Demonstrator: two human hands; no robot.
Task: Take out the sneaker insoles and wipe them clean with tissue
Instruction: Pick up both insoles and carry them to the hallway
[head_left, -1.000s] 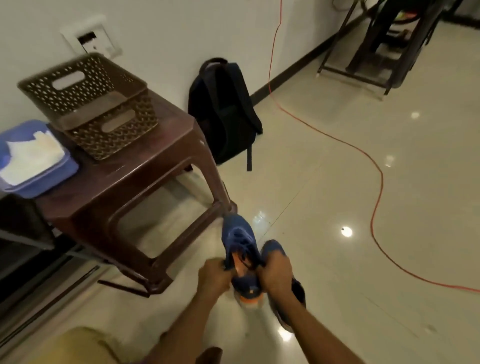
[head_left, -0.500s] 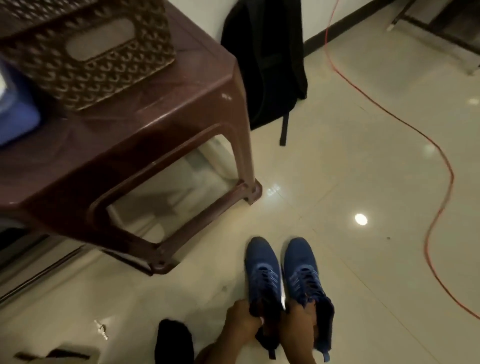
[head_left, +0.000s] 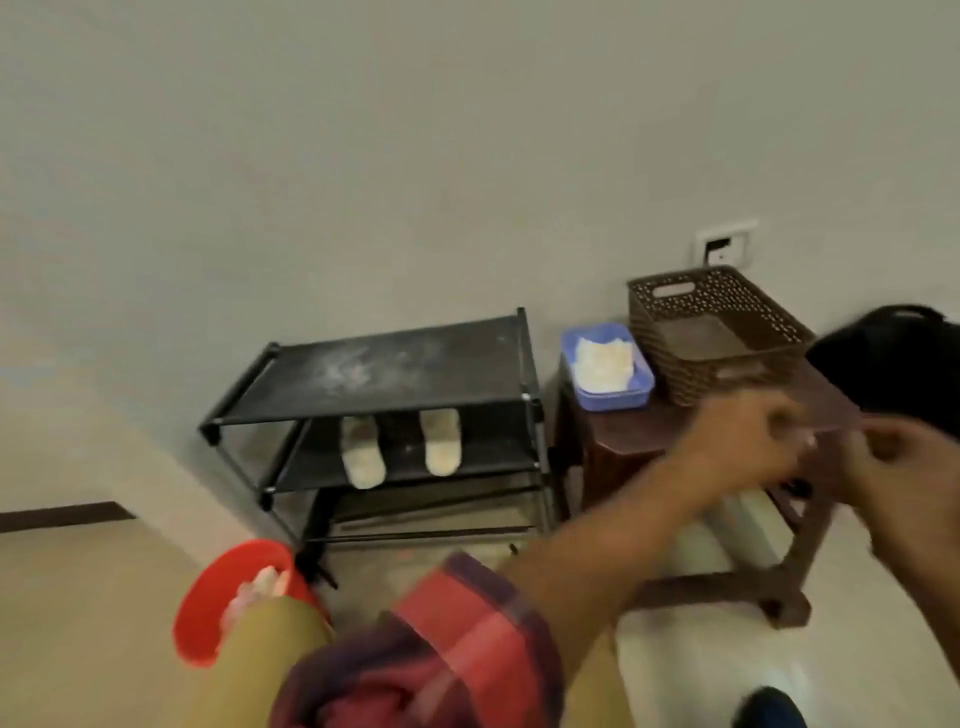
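My left hand (head_left: 748, 441) and my right hand (head_left: 904, 462) are raised close together in front of the brown stool (head_left: 779, 587), both smeared by motion. I cannot make out anything held in either. A blue tub (head_left: 641, 392) with white tissue (head_left: 605, 364) stands on the stool's left side. Two pale insole-shaped pieces (head_left: 363, 452) (head_left: 441, 441) lie side by side on the middle shelf of a black shoe rack (head_left: 395, 374). A dark blue shape, probably a sneaker (head_left: 769, 709), shows at the bottom right edge.
A brown perforated basket (head_left: 722, 332) sits on the stool behind the tub. A black backpack (head_left: 893, 358) leans at the right. A red bin (head_left: 208, 613) holding crumpled white paper stands on the floor by my knee. A wall socket (head_left: 724, 247) is above the basket.
The view has swung up and left from the floor to the wall and shoe rack. My hands have left the pair of blue sneakers and risen in front of the stool.
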